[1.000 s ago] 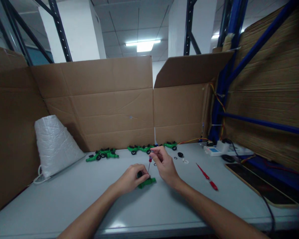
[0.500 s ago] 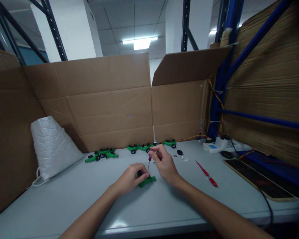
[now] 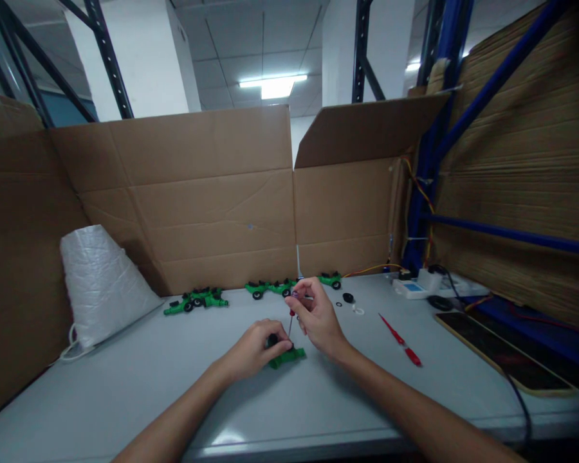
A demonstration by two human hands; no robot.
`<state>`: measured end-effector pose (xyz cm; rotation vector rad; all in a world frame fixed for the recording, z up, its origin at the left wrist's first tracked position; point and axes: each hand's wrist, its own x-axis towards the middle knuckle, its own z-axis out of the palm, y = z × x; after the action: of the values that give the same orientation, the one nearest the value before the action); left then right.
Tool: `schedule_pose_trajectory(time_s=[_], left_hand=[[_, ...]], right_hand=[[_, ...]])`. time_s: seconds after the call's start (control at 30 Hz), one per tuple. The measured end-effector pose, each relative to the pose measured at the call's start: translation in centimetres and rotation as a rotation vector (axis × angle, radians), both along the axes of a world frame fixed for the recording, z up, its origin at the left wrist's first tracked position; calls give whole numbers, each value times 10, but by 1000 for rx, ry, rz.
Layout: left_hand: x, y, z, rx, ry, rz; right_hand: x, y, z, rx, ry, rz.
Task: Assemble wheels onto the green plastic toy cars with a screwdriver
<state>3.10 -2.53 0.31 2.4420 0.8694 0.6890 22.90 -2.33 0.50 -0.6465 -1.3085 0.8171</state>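
My left hand [image 3: 258, 346] is closed on a small green toy vehicle [image 3: 287, 357] with black parts, low over the middle of the table. Fingers cover much of the toy's left side. Between the fingertips of my right hand [image 3: 318, 316] is the handle of a small screwdriver [image 3: 292, 314], red near its shaft. The thin shaft points down, its tip close to the black part beside my left thumb. Whether the tip sits in a screw is too small to tell.
Green toy vehicles [image 3: 197, 299] stand in groups along the back, with more green toys [image 3: 270, 287] behind my hands. To the right lie a black wheel [image 3: 348, 298], a white ring [image 3: 358, 310], a red screwdriver [image 3: 400, 339] and a phone-like slab [image 3: 504, 352]. A white padded bag [image 3: 106, 289] stands left.
Both hands keep their grips. The toy appears slightly lower and further right, and my right fingers have shifted around the screwdriver handle. The whole view has moved a little.
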Motion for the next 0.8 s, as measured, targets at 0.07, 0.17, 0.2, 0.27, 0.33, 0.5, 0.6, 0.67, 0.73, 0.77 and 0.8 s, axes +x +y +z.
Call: schedule_pose_trajectory(time_s=[0.07, 0.17, 0.2, 0.27, 0.33, 0.5, 0.6, 0.67, 0.73, 0.77, 0.8], left_hand=[[0, 0, 0, 0, -3, -4], [0, 1, -1, 4, -13, -7], [0, 1, -1, 5, -17, -5], [0, 0, 0, 0, -26, -2], [1, 0, 0, -7, -34, -2], [1, 0, 0, -4, -32, 1], [0, 0, -1, 9, -25, 11], [0, 0, -1, 13, -21, 16], [0, 0, 0, 12, -15, 18], [0, 0, 0, 12, -11, 19], [0, 0, 0, 13, -9, 20]], right_hand=[[0, -1, 0, 23, -48, 5], [1, -3, -2, 73, -148, 20], [2, -4, -2, 90, -168, 24], [2, -6, -1, 112, -181, 43], [1, -7, 0, 104, -179, 87], [0, -5, 3, 62, -121, 183], [3, -3, 2, 34, -121, 168], [5, -1, 2, 18, -140, 127], [6, -1, 2, 10, -158, 80], [6, -1, 2, 11, -167, 55], [6, -1, 2, 17, -177, 30]])
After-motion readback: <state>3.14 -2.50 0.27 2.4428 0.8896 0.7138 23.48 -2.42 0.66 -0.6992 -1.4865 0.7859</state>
